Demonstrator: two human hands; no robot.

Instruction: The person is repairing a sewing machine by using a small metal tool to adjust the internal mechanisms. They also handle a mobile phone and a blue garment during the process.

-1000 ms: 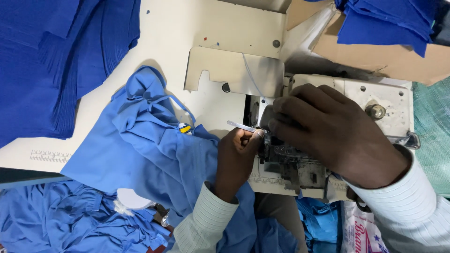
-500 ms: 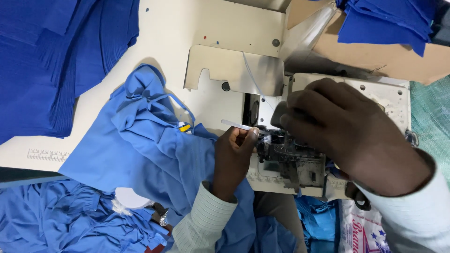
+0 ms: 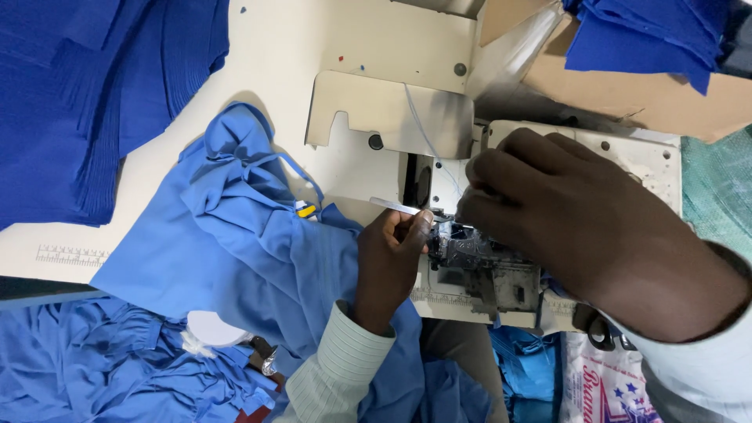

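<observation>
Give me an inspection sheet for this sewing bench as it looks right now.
Surface: cream table, partly bare.
Job's things: sewing machine; light blue garment bunched beside it.
Clutter: dark blue fabric stack; cardboard box; printed bag.
Grippers: left hand pinches tweezers at the machine; right hand rests on the machine.
Cables: nothing seen; one thread.
Surroundings: more blue cloth below.

Right hand (image 3: pixel 580 227): shifted farther over the sewing machine (image 3: pixel 486 266), covering more of its top; round knob went hidden.
</observation>
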